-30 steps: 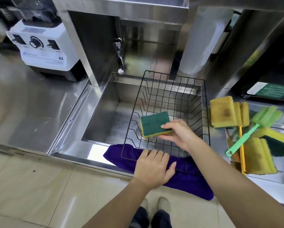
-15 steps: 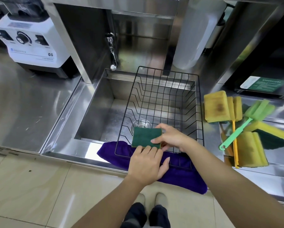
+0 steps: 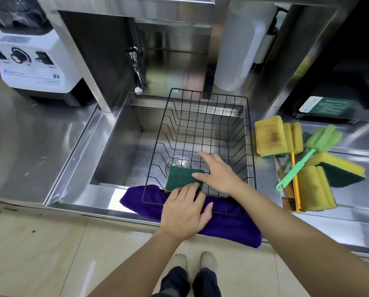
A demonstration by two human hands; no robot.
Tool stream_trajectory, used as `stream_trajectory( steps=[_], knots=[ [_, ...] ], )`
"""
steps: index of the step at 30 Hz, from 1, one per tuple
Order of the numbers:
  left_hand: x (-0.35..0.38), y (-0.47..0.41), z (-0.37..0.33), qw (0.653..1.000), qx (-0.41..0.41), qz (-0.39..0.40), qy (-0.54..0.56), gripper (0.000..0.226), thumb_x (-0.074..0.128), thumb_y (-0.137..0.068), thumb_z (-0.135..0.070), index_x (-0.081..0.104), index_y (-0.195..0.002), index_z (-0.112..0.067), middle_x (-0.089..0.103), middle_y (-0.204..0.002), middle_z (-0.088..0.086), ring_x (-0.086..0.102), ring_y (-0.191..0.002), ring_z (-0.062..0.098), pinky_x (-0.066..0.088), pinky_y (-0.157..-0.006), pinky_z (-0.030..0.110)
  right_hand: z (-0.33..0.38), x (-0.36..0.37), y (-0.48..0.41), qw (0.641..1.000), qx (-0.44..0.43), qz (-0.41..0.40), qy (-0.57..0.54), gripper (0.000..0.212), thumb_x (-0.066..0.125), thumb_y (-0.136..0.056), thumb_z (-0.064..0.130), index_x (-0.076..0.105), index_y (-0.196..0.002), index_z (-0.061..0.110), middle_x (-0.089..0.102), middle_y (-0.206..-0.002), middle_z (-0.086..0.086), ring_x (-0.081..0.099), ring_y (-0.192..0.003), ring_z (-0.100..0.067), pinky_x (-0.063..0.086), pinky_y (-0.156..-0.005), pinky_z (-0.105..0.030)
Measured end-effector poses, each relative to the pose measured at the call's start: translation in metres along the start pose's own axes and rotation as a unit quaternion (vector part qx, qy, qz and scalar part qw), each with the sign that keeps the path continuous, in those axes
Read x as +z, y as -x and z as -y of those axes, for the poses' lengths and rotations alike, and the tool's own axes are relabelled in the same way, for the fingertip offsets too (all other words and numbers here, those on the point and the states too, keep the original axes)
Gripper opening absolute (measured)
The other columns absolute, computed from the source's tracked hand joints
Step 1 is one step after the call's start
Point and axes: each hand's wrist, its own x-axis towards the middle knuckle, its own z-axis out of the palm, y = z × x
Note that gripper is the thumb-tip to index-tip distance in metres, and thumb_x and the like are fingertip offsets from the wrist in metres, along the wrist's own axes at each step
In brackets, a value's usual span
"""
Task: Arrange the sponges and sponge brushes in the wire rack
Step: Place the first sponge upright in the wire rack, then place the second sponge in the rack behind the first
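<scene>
The green-faced sponge stands on edge at the near end of the wire rack, over the sink. The left hand rests its fingertips against it, fingers loosely extended, gripping nothing; the right hand is spread flat, thumb touching the sponge's top edge. It looks light, soft and squashy, so a gentle pinch across its long edges should do. More sponges and brushes wait on the table.

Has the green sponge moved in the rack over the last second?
Yes. The green sponge has come down toward the wire rack's near edge, by the left hand.
</scene>
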Motion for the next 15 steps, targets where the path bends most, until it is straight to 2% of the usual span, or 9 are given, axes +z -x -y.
stream_trajectory(
  steps=[2,4,7,9,11,13,15],
  knots=[
    [0.0,0.001,0.0,1.0,0.006,-0.001,-0.002,0.042,0.037,-0.097,-0.037,0.068,-0.084,-0.011,0.069,-0.097,0.008,0.064,-0.086,0.023,0.043,-0.074,0.033,-0.003,-0.009,0.007,0.992,-0.02,-0.11,-0.065,0.055,0.054,-0.092,0.032,0.036,-0.142,0.017,0.046,-0.137,-0.008,0.049,-0.122,-0.023,0.04,-0.105,-0.04],
    [0.0,0.0,0.001,1.0,0.008,-0.003,-0.003,0.047,0.032,-0.1,-0.038,0.068,-0.082,-0.012,0.069,-0.092,0.005,0.065,-0.084,0.022,0.042,-0.074,0.033,-0.009,-0.024,0.014,0.966,-0.031,-0.245,-0.075,0.039,0.052,-0.092,0.019,0.05,-0.13,0.009,0.055,-0.123,-0.01,0.054,-0.111,-0.024,0.042,-0.1,-0.041],
    [0.001,0.001,0.001,1.0,0.01,-0.01,-0.014,0.045,0.036,-0.099,-0.037,0.067,-0.08,-0.012,0.068,-0.088,0.004,0.064,-0.082,0.022,0.041,-0.073,0.033,-0.028,-0.048,0.026,0.919,0.012,-0.393,-0.015,0.031,0.051,-0.089,0.011,0.057,-0.119,0.007,0.059,-0.119,-0.011,0.051,-0.115,-0.029,0.027,-0.1,-0.038],
    [0.001,0.0,0.0,1.0,0.013,-0.015,-0.016,0.039,0.042,-0.095,-0.036,0.067,-0.079,-0.011,0.068,-0.088,0.004,0.064,-0.082,0.022,0.041,-0.073,0.033,-0.048,-0.064,0.036,0.894,0.075,-0.442,0.019,0.031,0.051,-0.087,0.01,0.057,-0.118,0.008,0.057,-0.122,-0.012,0.046,-0.118,-0.029,0.021,-0.095,-0.035],
    [0.001,0.0,0.001,1.0,0.013,-0.02,-0.014,0.039,0.041,-0.095,-0.036,0.067,-0.079,-0.011,0.068,-0.088,0.004,0.064,-0.082,0.022,0.041,-0.073,0.033,-0.068,-0.077,0.049,0.874,0.138,-0.466,0.022,0.034,0.052,-0.085,0.01,0.054,-0.119,0.008,0.053,-0.125,-0.014,0.043,-0.12,-0.029,0.021,-0.096,-0.036],
    [0.001,-0.001,0.001,1.0,0.013,-0.021,-0.012,0.043,0.036,-0.098,-0.036,0.066,-0.079,-0.011,0.068,-0.088,0.004,0.064,-0.081,0.022,0.041,-0.073,0.033,-0.086,-0.087,0.061,0.857,0.203,-0.474,0.018,0.038,0.055,-0.085,0.014,0.051,-0.122,0.006,0.05,-0.126,-0.017,0.042,-0.121,-0.032,0.023,-0.099,-0.04],
    [0.002,-0.001,0.001,0.999,0.019,-0.022,-0.014,0.042,0.038,-0.097,-0.035,0.066,-0.079,-0.01,0.068,-0.088,0.004,0.064,-0.08,0.023,0.041,-0.073,0.033,-0.104,-0.092,0.071,0.847,0.281,-0.451,0.019,0.048,0.06,-0.085,0.026,0.047,-0.126,0.004,0.048,-0.13,-0.019,0.04,-0.124,-0.035,0.026,-0.101,-0.045]
  ],
)
